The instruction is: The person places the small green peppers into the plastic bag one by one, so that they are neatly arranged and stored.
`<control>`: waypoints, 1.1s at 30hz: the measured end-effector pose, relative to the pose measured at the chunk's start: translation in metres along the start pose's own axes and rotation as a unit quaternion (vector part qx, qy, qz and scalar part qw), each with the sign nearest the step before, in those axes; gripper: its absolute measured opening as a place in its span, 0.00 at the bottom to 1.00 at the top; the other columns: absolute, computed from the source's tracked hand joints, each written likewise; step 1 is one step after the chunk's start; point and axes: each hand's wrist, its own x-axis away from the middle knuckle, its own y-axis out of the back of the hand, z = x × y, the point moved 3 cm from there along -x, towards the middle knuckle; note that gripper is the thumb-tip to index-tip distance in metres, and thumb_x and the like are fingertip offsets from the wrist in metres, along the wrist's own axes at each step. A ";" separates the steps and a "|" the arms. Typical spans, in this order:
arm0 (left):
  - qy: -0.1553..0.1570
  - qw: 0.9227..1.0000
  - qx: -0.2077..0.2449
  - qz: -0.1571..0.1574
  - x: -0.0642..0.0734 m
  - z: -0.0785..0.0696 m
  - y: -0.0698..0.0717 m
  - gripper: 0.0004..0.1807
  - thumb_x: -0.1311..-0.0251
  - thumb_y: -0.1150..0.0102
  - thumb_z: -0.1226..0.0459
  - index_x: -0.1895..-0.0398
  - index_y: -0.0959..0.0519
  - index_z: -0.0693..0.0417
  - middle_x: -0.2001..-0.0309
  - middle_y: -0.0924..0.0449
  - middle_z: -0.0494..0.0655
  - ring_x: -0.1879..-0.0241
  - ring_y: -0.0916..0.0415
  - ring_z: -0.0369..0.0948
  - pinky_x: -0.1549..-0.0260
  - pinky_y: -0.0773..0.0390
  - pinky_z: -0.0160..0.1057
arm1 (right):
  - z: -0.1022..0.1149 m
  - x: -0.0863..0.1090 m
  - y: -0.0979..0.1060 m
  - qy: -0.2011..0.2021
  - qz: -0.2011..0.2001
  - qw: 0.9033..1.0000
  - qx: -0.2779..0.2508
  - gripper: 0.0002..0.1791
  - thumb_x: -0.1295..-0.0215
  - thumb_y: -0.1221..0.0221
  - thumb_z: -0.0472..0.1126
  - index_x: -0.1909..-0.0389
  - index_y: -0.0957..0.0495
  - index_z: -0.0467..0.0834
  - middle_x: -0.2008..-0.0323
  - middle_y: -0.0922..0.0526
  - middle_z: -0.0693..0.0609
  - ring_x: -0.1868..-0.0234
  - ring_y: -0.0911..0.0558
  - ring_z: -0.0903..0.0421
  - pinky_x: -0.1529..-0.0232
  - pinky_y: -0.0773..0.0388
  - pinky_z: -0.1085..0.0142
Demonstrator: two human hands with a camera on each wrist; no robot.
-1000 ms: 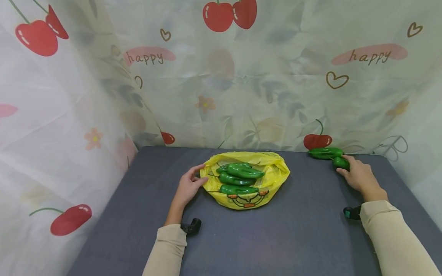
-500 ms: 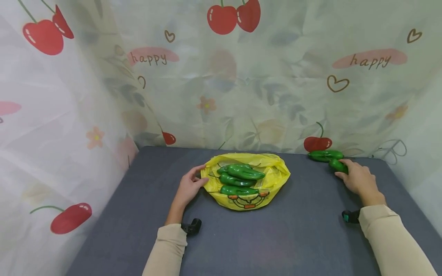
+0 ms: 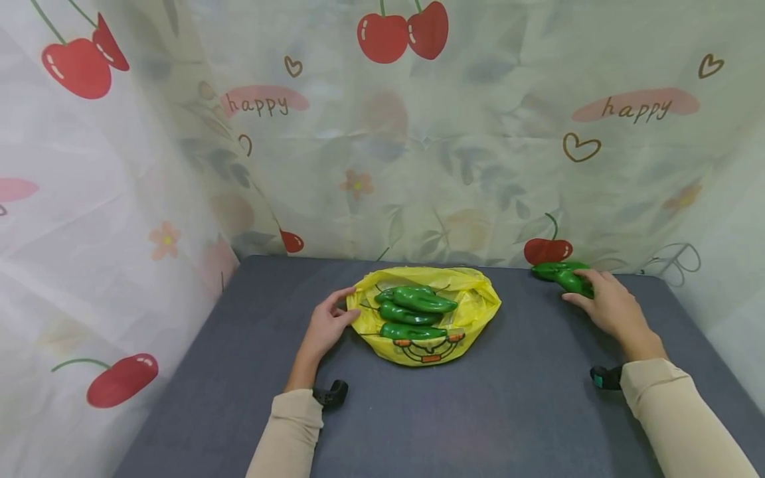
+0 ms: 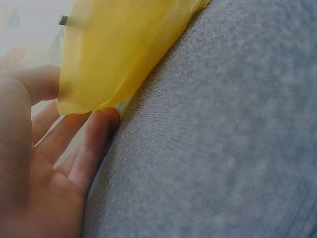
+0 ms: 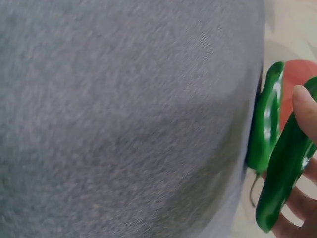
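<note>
On the table's left-centre lies a yellow plastic bag, its mouth spread wide, with several long green chili peppers inside. My left hand pinches the bag's left edge; in the left wrist view the yellow film passes between thumb and fingers. At the back right, my right hand holds a green chili pepper between thumb and fingers. Another green chili pepper lies just beyond it at the table's back edge, its stem toward the hand and its far side partly covered in the head view.
The dark grey table ends at the back against a patterned curtain printed with cherries and hearts. A second curtain side hangs along the left. Black devices sit on both wrists, such as the right one.
My right hand has shifted left with the green chili pepper in its fingers, which now overlaps the other pepper in the head view. My left hand and the bag have stayed in place.
</note>
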 end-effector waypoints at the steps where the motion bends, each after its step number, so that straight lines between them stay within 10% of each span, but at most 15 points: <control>1: 0.000 1.000 0.000 0.000 0.000 0.000 0.000 0.27 0.33 0.35 0.55 0.31 0.26 0.35 0.30 0.27 0.46 0.62 0.21 0.41 0.60 0.25 0.39 | 0.003 0.000 0.001 0.002 -0.001 1.000 -0.001 0.42 0.29 0.40 0.61 0.28 0.36 0.35 0.38 0.33 0.26 0.42 0.29 0.27 0.48 0.33 0.30; 19: 0.001 1.000 0.001 0.003 0.003 -0.002 -0.003 0.27 0.32 0.36 0.55 0.31 0.26 0.35 0.30 0.27 0.47 0.63 0.21 0.41 0.61 0.25 0.40 | 0.057 0.003 0.019 0.077 -0.043 0.996 0.007 0.38 0.32 0.36 0.57 0.29 0.31 0.41 0.50 0.25 0.35 0.56 0.25 0.41 0.63 0.28 0.50; 26: 0.001 1.000 -0.002 0.001 0.001 -0.001 -0.003 0.27 0.32 0.36 0.54 0.31 0.26 0.32 0.30 0.27 0.45 0.63 0.21 0.41 0.61 0.25 0.41 | 0.076 0.004 0.026 0.120 -0.066 0.991 -0.005 0.35 0.36 0.31 0.51 0.31 0.28 0.43 0.41 0.26 0.33 0.42 0.26 0.31 0.54 0.25 0.40; 33: -0.003 1.000 0.000 0.002 0.001 -0.001 -0.001 0.27 0.32 0.36 0.54 0.31 0.26 0.33 0.29 0.29 0.46 0.64 0.22 0.42 0.61 0.25 0.41 | 0.096 0.002 0.029 0.152 -0.069 0.986 -0.007 0.35 0.38 0.30 0.51 0.32 0.26 0.44 0.44 0.22 0.38 0.51 0.23 0.41 0.55 0.25 0.45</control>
